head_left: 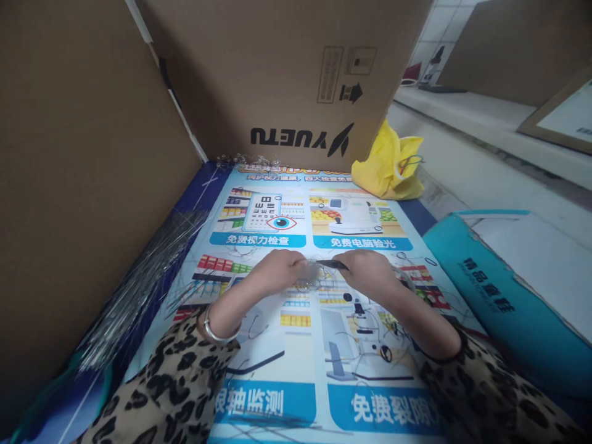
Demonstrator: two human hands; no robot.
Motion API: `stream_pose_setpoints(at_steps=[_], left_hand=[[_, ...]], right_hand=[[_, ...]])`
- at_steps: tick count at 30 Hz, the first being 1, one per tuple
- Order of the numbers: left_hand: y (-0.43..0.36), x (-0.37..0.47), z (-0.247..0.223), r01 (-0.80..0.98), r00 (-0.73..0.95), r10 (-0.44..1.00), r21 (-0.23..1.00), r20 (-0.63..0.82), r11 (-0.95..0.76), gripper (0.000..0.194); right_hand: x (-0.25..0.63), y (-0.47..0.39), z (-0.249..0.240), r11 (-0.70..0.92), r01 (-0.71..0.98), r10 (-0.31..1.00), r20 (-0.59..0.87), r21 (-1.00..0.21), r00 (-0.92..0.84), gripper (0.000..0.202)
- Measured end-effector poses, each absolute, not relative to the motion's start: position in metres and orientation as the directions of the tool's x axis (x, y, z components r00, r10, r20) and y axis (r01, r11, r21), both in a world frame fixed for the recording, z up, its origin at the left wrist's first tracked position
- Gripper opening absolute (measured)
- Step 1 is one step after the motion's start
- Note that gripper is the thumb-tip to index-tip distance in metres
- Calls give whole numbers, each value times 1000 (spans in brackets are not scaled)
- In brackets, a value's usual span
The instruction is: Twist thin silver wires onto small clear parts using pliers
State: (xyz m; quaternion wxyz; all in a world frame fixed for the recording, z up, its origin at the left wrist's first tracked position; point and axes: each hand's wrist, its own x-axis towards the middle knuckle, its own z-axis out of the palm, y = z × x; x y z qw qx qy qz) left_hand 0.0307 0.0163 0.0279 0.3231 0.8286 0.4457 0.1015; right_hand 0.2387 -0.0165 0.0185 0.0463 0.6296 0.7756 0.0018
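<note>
Right now I am working with both hands close together above a printed poster (308, 216) that is covering much of the counter (192, 194). My left grip (280, 271) is pinching a small tangle of silvery wire (314, 279), thumb and fingers pressing together at its left side. My right grip (370, 271) is closing around a slim dark tool (332, 264), whose tip is pointing left, right at the wire; I cannot tell whether it is touching. To my left, a bundle of long thin wires (143, 287) is lying along the counter's edge. Farther off, small wire pieces (259, 161) are sitting in front of a cardboard box (287, 74) that is showing upside-down lettering. A yellow bag (388, 163) is resting beside that box, and a teal box (481, 271) is standing to my right.
</note>
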Motion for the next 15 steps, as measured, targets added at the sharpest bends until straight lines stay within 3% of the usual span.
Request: stream_pose_setpoints(at_steps=[4, 9, 15], left_hand=[[14, 29, 37, 654, 636, 759, 620, -140, -433, 33], [12, 24, 43, 699, 588, 774, 628, -234, -341, 40], [13, 19, 49, 753, 601, 758, 499, -253, -430, 45]], right_hand=[[239, -16, 17, 203, 977, 977, -71, 66, -199, 26], [240, -15, 17, 217, 974, 974, -80, 69, -211, 28], [239, -14, 16, 234, 970, 970, -79, 72, -228, 28]])
